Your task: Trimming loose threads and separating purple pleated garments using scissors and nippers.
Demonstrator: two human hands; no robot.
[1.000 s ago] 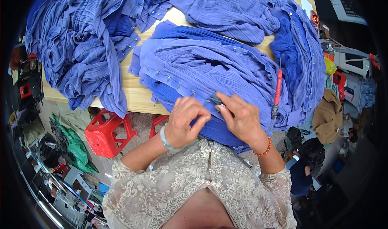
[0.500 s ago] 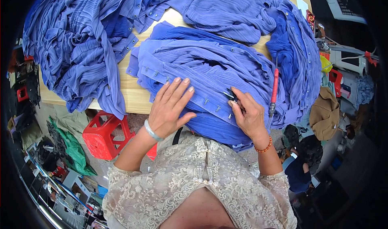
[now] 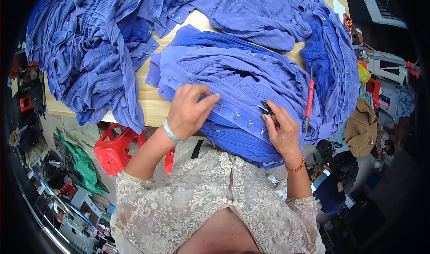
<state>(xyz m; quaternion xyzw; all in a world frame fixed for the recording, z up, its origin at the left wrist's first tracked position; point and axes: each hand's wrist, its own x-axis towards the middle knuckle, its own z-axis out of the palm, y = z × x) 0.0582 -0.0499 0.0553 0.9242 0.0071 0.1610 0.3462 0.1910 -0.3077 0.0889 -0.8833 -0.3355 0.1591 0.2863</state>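
A blue-violet pleated garment (image 3: pixel 242 70) lies on the table in front of me, with a row of small metal hooks (image 3: pixel 237 115) along its front band. My left hand (image 3: pixel 190 108), wearing a pale bangle, rests on that band with its fingers bent onto the cloth; the fingertips are partly hidden. In my right hand (image 3: pixel 283 128) is a small pair of dark thread snips (image 3: pixel 265 108), held between thumb and fingers just above the hooks. To the right of this hand, a thin pen-shaped tool with a red handle (image 3: pixel 309 99) lies on the cloth.
More blue-violet garments are heaped at the left (image 3: pixel 85 52), the far side (image 3: pixel 255 16) and the right (image 3: pixel 338 65). Bare wood of the table (image 3: pixel 150 102) shows between them. A red plastic stool (image 3: pixel 112 157) stands on the floor at the left, and brown cloth (image 3: pixel 360 126) lies at the right.
My left hand lay flat with fingers spread; now its fingers are bent onto the band. The right hand stays near the hooks with the snips. The whole view has shifted slightly.
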